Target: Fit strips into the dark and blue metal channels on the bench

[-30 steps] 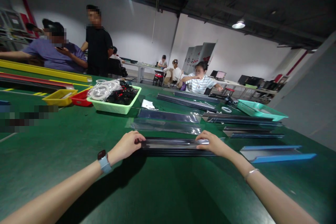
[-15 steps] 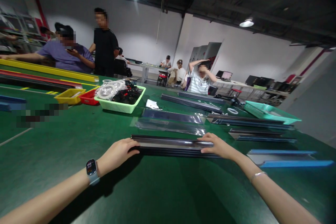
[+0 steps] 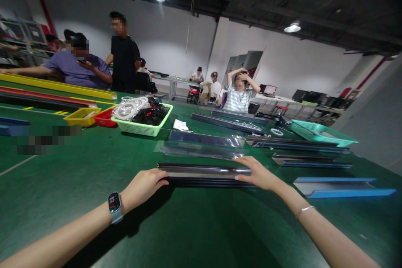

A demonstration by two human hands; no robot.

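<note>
A dark, glossy channel-shaped profile (image 3: 204,171) lies lengthwise across the green table in front of me. My left hand (image 3: 147,182) grips its left end, with the thumb below and the fingers at the top edge. Near the right end, my right hand (image 3: 256,172) holds the same profile, fingers over its upper edge and thumb on the near side. Just behind it lie clear plastic-wrapped strips (image 3: 201,149). To the right of my right hand rests a blue-edged channel profile (image 3: 342,187).
More dark profiles (image 3: 298,144) lie at the right, before a teal basket (image 3: 323,133). A light green basket (image 3: 141,127) of black parts stands left of centre, beside a red bin (image 3: 105,117) and yellow bin (image 3: 81,117). People sit and stand beyond the table.
My right hand has slid slightly left along the profile. My left hand stays on its end. Across the table, a person in a striped shirt has brought both hands to the head.
</note>
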